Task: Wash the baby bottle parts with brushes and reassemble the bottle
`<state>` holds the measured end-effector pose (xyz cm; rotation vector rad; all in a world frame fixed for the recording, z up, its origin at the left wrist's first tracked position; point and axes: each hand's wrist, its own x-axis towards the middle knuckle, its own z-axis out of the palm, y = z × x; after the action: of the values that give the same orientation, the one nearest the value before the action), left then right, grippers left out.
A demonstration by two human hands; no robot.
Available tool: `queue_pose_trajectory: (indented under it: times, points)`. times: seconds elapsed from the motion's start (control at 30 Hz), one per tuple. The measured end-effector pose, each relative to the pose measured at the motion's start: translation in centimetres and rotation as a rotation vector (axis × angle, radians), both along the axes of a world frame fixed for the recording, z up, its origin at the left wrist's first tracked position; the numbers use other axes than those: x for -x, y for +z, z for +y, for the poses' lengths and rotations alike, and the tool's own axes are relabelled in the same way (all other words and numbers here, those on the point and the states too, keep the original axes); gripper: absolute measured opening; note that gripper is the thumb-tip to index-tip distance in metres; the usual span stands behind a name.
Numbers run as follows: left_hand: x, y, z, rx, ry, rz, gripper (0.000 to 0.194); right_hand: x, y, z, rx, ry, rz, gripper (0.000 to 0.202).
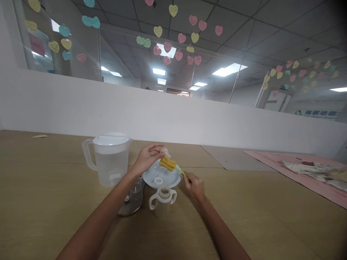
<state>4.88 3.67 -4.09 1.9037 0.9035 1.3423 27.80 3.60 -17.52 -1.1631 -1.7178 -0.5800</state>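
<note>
My left hand (pixel 148 157) pinches a small clear piece (pixel 166 152) above a white bowl (pixel 173 180). From the right, my right hand (pixel 194 186) grips the green handle of a brush (pixel 168 164), whose yellow sponge head is just below the clear piece. Inside the bowl lies a white ring (pixel 158 181). An uncapped clear bottle (pixel 163 204) with two white handles stands upright in front of the bowl. Left of it, partly behind my left forearm, a clear cup (pixel 136 191) is on a dark round tray (pixel 131 209).
A lidded clear pitcher (pixel 111 159) with water stands at the left of the bowl on the wooden table (pixel 48 195). On the right, a pink cloth (pixel 306 180) holds crumpled fabric (pixel 311 169). A white wall (pixel 162 119) with glass above it borders the table's back.
</note>
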Motion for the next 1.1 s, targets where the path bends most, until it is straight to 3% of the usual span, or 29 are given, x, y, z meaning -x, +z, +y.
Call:
queue_pose_trajectory:
  times: [0.07, 0.17, 0.23, 0.3, 0.4, 0.47, 0.53, 0.63, 0.93, 1.1]
  points:
    - [0.0, 0.4, -0.4, -0.094, 0.08, 0.099, 0.034, 0.3, 0.3, -0.4, -0.034, 0.024, -0.014, 0.031]
    - [1.0, 1.1, -0.6, -0.245, 0.307, 0.308, 0.029, 0.7, 0.8, -0.8, -0.099, 0.066, 0.077, 0.031]
    - [2.5, 1.8, -0.8, -0.243, 0.391, 0.412, 0.03, 0.6, 1.0, -0.8, -0.125, 0.06, 0.142, 0.031]
    - [4.3, 2.3, -1.1, -0.119, 0.301, 0.549, 0.027, 0.3, 1.0, -0.6, -0.132, 0.031, 0.166, 0.031]
    - [6.6, 2.1, -1.2, 0.219, -0.074, 0.8, 0.021, -0.2, 0.7, -0.3, -0.134, 0.006, 0.138, 0.028]
    - [7.2, 1.2, -0.8, 0.434, -0.201, 0.884, 0.021, -0.4, 0.6, -0.2, -0.13, -0.003, 0.119, 0.028]
    - [7.3, 0.1, -0.1, 0.531, -0.156, 0.902, 0.021, -0.4, 0.5, -0.2, -0.119, -0.015, 0.103, 0.029]
    - [7.0, -0.9, 0.7, 0.509, -0.056, 0.891, 0.02, -0.3, 0.5, -0.2, -0.105, -0.027, 0.078, 0.031]
    - [5.7, -2.0, -0.1, 0.724, -0.199, 0.997, 0.017, -0.5, 0.0, 0.0, -0.092, -0.059, 0.018, 0.032]
    - [4.7, -2.9, 0.0, 0.639, -0.046, 1.113, 0.011, -0.5, 0.1, 0.0, -0.09, -0.054, 0.01, 0.034]
